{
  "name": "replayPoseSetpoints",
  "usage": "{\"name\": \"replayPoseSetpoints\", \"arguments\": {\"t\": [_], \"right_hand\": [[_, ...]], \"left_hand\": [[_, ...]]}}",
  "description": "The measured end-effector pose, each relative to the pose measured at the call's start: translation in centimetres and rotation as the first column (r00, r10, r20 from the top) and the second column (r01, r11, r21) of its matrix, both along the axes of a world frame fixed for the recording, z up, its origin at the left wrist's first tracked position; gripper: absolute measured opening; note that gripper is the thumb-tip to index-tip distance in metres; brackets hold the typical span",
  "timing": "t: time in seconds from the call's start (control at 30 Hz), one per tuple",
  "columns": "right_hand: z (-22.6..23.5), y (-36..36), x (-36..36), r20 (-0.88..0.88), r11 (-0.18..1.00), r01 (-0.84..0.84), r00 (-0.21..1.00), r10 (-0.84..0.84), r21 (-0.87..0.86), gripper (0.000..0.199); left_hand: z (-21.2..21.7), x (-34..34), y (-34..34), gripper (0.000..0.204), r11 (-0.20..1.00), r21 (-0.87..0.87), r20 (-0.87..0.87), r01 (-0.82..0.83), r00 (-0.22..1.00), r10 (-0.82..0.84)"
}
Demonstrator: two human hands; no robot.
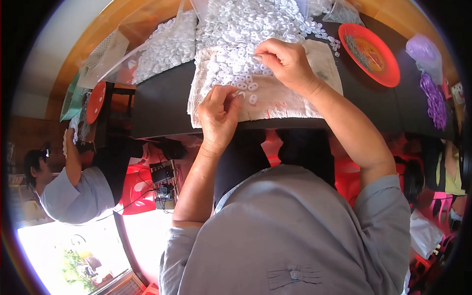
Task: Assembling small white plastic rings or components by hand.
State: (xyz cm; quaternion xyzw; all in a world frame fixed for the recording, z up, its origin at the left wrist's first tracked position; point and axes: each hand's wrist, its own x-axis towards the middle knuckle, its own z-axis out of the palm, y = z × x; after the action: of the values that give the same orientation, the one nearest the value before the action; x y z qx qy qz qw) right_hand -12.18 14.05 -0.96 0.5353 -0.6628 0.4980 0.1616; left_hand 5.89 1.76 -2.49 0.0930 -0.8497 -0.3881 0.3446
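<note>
Far left of the pale cloth [280, 101], a co-worker in a grey top [81, 194] raises an arm beside a green basket [70, 98] and a red plate [96, 103]. Nearer the cloth, past its upper left corner, a clear bag [169, 46] full of small white pieces lies on the dark counter [157, 108]. At the cloth's left part is the left hand [218, 112], thumb and forefinger bent close together; a bit of white shows at the tips, but I cannot tell whether this grip is clamped on it. The heap of two-holed white pieces [248, 22] stands behind the cloth and spills onto its upper left part, with a few loose ones near the left hand. Over the cloth's upper middle, the right hand [285, 61] reaches to the heap's edge, thumb and forefinger near each other; whether its grip holds a piece I cannot tell. Right of the cloth sits an orange-red plate [386, 66] with thin grey pieces [358, 51]. Farther right of the cloth are a purple bundle [423, 51] and a purple chain [432, 101].
</note>
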Motion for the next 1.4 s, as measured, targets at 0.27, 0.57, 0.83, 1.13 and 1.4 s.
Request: {"name": "replayPoseSetpoints", "arguments": {"t": [0.27, 0.57, 0.83, 1.13, 1.4], "right_hand": [[-0.2, -0.1, 0.2, -0.045, 0.998, 0.004, 0.999, -0.001, 0.06, 0.01], [0.1, 0.2, 0.7, -0.063, 0.993, 0.019, 0.998, -0.012, 0.113, 0.01], [0.4, 0.3, 1.0, -0.073, 0.996, -0.029, 0.997, 0.036, 0.088, 0.009], [0.6, 0.4, 1.3, -0.068, 0.994, -0.071, 0.995, 0.078, 0.087, 0.011], [0.8, 0.3, 1.6, -0.065, 0.994, -0.093, 0.993, 0.098, 0.065, 0.009]], "left_hand": [[0.0, 0.1, 0.0, 0.015, 1.0, -0.027, -0.003, -0.006, 1.0, 0.006], [0.1, 0.2, 0.2, 0.015, 1.0, -0.031, -0.016, -0.001, 1.0, 0.001], [0.3, 0.1, 0.4, 0.017, 0.998, -0.062, -0.016, 0.003, 1.0, -0.004], [0.1, 0.0, 0.2, 0.018, 0.996, -0.093, -0.017, 0.013, 1.0, -0.014], [0.3, 0.1, 0.3, 0.017, 0.991, -0.131, -0.01, 0.007, 1.0, -0.009]]}}
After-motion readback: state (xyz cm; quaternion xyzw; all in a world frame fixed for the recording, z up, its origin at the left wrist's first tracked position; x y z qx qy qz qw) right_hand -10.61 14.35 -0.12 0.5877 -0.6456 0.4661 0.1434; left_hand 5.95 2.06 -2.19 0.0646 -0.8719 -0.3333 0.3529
